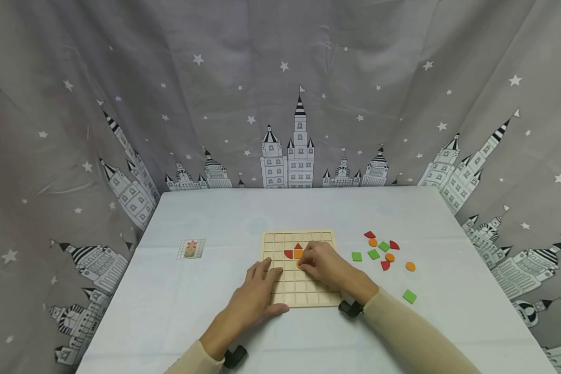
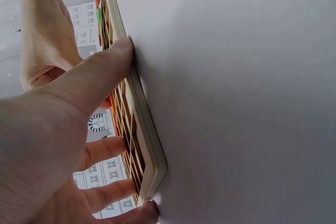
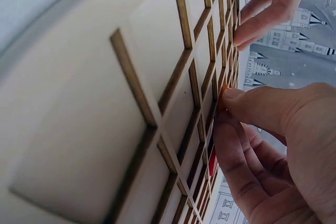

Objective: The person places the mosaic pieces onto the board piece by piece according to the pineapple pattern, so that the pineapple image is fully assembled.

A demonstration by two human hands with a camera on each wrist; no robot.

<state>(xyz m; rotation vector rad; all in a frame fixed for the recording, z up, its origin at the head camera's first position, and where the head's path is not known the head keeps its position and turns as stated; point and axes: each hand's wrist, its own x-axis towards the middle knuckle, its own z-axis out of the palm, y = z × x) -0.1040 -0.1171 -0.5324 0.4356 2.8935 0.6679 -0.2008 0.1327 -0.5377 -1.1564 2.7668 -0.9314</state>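
Note:
A wooden grid board point(image 1: 304, 299) lies flat on the white table. My left hand point(image 1: 254, 293) rests on its near left part, the thumb point(image 2: 122, 48) along the front edge and the other fingers spread at the left side. Over the middle of the grid, my right hand point(image 1: 326, 265) pinches an orange round piece point(image 1: 299, 264) between thumb and fingertips, close down at the cells. Just beyond it an orange square piece point(image 1: 298, 254) sits in a cell. A red fan-shaped piece point(image 1: 288, 254) is left of that square, and a red triangular piece point(image 1: 298, 246) lies behind it.
Right of the board, loose pieces are scattered: several green squares point(image 1: 357, 256), orange rounds point(image 1: 410, 266) and red fan shapes point(image 1: 394, 244). A picture card point(image 1: 190, 249) with a printed grid lies at the left. A grey castle-print curtain point(image 1: 280, 78) hangs behind the table.

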